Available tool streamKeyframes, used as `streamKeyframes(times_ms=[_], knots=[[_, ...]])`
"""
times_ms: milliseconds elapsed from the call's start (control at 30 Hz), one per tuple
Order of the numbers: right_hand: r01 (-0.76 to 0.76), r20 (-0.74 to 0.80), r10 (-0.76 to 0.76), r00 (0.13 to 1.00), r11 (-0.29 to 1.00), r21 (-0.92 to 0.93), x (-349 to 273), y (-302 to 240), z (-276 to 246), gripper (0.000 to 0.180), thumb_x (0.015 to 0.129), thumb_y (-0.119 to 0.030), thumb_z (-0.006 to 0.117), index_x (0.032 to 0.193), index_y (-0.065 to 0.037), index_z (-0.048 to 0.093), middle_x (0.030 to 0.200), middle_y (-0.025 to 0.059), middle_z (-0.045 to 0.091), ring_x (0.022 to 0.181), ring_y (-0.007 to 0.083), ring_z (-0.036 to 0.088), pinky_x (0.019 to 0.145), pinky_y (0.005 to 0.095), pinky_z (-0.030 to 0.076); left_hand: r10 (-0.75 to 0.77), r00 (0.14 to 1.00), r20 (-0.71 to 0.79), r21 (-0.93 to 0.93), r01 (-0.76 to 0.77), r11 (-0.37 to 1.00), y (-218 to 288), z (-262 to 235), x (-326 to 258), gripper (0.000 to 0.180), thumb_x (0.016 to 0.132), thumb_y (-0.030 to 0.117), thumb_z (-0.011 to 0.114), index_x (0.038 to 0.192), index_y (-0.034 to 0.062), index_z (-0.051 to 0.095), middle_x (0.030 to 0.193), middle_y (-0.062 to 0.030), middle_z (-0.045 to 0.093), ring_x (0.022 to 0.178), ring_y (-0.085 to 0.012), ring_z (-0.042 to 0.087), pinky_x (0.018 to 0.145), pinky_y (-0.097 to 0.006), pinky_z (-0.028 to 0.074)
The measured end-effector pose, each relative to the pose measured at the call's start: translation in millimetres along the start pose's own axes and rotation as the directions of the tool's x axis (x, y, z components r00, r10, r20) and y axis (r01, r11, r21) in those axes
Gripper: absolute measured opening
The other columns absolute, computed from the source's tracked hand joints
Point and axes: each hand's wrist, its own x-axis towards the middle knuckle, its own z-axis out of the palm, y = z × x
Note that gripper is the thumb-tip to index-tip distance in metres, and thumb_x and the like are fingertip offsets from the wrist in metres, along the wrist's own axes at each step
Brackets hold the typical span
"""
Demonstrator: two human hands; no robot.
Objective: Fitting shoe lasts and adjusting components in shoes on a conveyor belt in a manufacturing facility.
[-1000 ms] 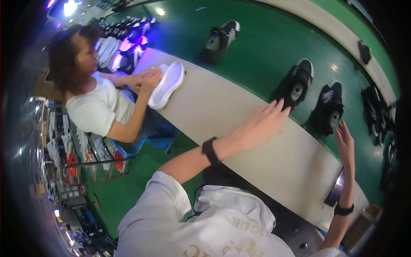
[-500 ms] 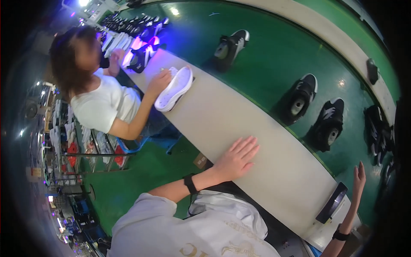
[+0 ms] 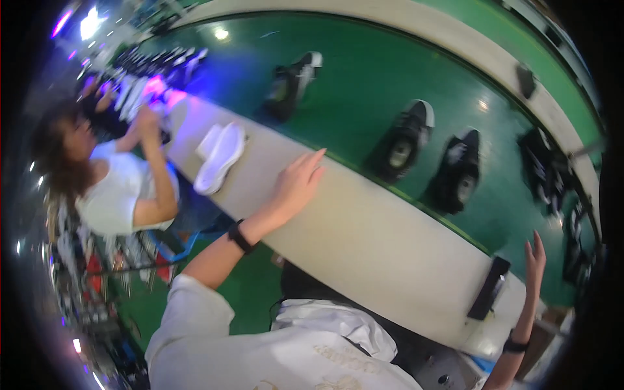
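Observation:
My left hand point(image 3: 298, 187) is over the pale bench top point(image 3: 364, 240), fingers stretched out toward its far edge and nothing in them; slight blur hides whether it touches the surface. To its left lies a pair of white shoe soles point(image 3: 222, 159), side by side, near a co-worker. My right hand point(image 3: 535, 260) is raised at the bench's right end, fingers apart and without anything in it. Closest to it is a black bar-shaped object point(image 3: 489, 289) standing on the bench end.
Beyond the bench, a green surface point(image 3: 351, 84) carries several black-and-white shoes, one point(image 3: 406, 142) almost straight ahead. More dark shoes point(image 3: 545, 170) are bunched at the far right. A co-worker point(image 3: 123, 188) sits at the left, hands raised near purple light. A rack point(image 3: 123, 273) is behind them.
My left hand has moved left and farther out across the bench. The co-worker's hand has left the soles and is raised. The whole view has shifted; my right hand stays raised.

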Motion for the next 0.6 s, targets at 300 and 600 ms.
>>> streamKeyframes(times_ms=[300, 600], knots=[[0.079, -0.148, -0.117, 0.982, 0.968, -0.238, 67, -70, 64, 0.067, 0.085, -0.028, 0.072, 0.139, 0.004, 0.047, 0.140, 0.0264, 0.050, 0.133, 0.0379, 0.046, 0.110, 0.0409, 0.038, 0.237, 0.918, 0.318, 0.396, -0.355, 0.847, 8, 43, -104, 0.069, 0.087, 0.018, 0.062, 0.147, -0.0029, 0.035, 0.155, -0.0292, 0.025, 0.143, -0.0502, 0.022, 0.115, -0.064, 0.017], [-0.054, -0.364, -0.120, 0.924, 0.900, -0.432, 183, -23, 66, 0.085, 0.077, -0.040, 0.079, 0.138, 0.005, 0.042, 0.133, 0.0300, 0.051, 0.126, 0.0436, 0.048, 0.106, 0.0485, 0.040, 0.206, 0.923, 0.325, 0.393, -0.330, 0.858, 13, 49, -96, 0.065, 0.088, 0.016, 0.057, 0.146, -0.0024, 0.037, 0.156, -0.0287, 0.023, 0.144, -0.0501, 0.020, 0.116, -0.064, 0.014]])
